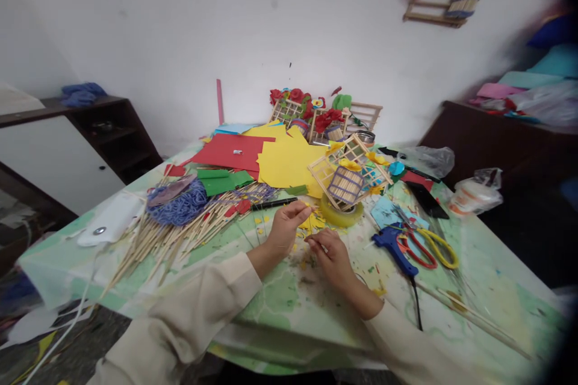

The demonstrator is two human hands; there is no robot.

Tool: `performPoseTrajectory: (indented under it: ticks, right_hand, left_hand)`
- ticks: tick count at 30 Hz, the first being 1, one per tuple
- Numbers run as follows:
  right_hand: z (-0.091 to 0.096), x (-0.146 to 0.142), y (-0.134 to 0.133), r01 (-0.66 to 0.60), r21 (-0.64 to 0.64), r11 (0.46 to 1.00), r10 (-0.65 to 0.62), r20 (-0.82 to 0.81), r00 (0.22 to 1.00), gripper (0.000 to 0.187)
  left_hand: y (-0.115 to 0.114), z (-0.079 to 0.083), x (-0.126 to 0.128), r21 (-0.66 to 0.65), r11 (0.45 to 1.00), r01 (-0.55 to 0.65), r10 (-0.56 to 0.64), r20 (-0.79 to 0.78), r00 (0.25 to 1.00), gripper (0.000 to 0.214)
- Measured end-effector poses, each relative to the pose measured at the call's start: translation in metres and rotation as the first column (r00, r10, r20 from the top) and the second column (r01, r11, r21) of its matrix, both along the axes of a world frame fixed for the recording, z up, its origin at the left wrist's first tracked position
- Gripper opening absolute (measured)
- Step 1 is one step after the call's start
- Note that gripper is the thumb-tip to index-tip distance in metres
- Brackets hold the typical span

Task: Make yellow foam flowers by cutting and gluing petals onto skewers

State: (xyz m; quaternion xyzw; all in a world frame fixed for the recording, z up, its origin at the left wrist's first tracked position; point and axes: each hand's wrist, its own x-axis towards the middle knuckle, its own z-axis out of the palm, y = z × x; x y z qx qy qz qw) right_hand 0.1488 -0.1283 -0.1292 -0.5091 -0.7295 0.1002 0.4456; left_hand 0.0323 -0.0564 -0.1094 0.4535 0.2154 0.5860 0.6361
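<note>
My left hand is closed in a pinch above the table's middle, its fingertips pointing right. My right hand pinches too, a little lower and closer to me, and the two hands are apart. Whatever is between the fingers is too thin or small to make out. Just beyond them lie yellow paper scraps and a roll of clear tape. A small stick lattice with yellow paper flowers leans over the tape. A black pen lies beyond my left hand.
Bamboo sticks, blue yarn and a white device occupy the left. Red paper and yellow paper lie behind. A blue glue gun, yellow-handled scissors and a white tub are on the right.
</note>
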Motion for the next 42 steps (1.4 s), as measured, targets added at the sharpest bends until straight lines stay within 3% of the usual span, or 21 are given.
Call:
performPoseTrajectory:
  ticks: [8,15,19,22,26,31,35,38,42]
  right_hand:
    - [-0.006,-0.001,0.001,0.024,-0.050,0.998,-0.023,0.034,0.999,0.027]
    - [-0.002,-0.004,0.000,-0.039,-0.086,0.996,0.038,-0.012,0.999,0.027]
    - [0.005,-0.008,0.001,0.019,-0.080,0.997,-0.024,-0.061,0.998,0.029]
    - [0.009,-0.008,-0.002,0.055,-0.125,0.991,-0.064,-0.072,0.995,0.030]
    - [0.006,-0.003,-0.018,0.035,-0.208,0.977,-0.018,0.083,0.996,0.030]
    - [0.008,0.012,-0.029,0.162,-0.224,0.961,-0.055,0.420,0.906,0.026]
    - [0.019,0.010,0.000,0.315,-0.207,0.926,-0.172,0.511,0.842,0.017]
    - [0.020,-0.002,0.028,0.387,-0.205,0.899,-0.222,0.549,0.806,0.019]
    - [0.010,-0.018,0.047,0.426,-0.185,0.886,-0.250,0.583,0.773,0.019]
  left_hand:
    - [0.011,0.006,-0.007,-0.008,0.996,-0.092,0.092,0.018,0.996,0.016]
    - [0.010,0.002,-0.004,-0.103,0.994,-0.030,0.035,0.045,0.998,0.022]
    - [0.001,0.003,0.000,-0.185,0.980,0.073,-0.063,0.058,0.996,0.023]
    - [0.005,0.010,-0.004,-0.220,0.972,0.082,-0.060,0.106,0.993,0.023]
    - [0.034,0.025,-0.032,-0.216,0.975,-0.041,0.107,0.305,0.946,0.018]
    - [0.072,0.036,-0.078,-0.332,0.921,-0.202,0.317,0.340,0.885,0.011]
    - [0.075,0.032,-0.087,-0.421,0.905,-0.066,0.204,0.292,0.934,0.011]
    - [0.069,0.024,-0.079,-0.376,0.926,0.024,0.065,0.224,0.972,0.005]
    - [0.064,0.014,-0.068,-0.287,0.958,0.024,-0.003,0.074,0.997,0.011]
